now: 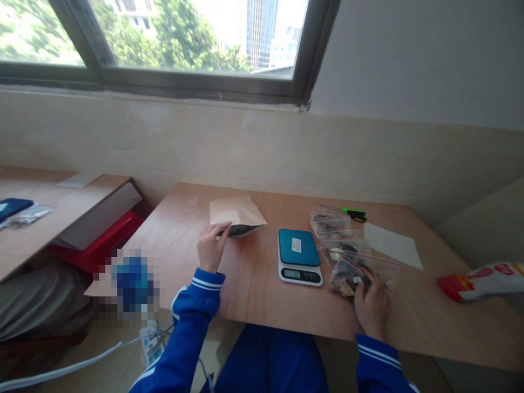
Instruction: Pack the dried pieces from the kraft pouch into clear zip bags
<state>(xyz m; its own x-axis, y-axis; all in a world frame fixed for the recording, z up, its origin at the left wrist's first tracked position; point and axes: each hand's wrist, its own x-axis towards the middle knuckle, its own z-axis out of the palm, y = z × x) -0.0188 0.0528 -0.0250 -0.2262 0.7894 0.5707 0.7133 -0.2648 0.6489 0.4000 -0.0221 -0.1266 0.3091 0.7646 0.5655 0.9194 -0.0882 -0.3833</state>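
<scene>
At the left of the wooden table [254, 295], your left hand [210, 245] pinched the open mouth of a brown paper pouch [236, 213] that lay flat. A teal-topped scale [298, 255] sat in the middle, just beside a row of clear zip bags [332, 225]. Your right hand [370, 305] lay with bent fingers on the nearest bag [347, 270]; whether it gripped could not be told.

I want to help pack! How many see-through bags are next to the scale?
3, overlapping right of the scale: the far bag, the middle bag, and the near bag under the right hand. More may hide beneath.
</scene>
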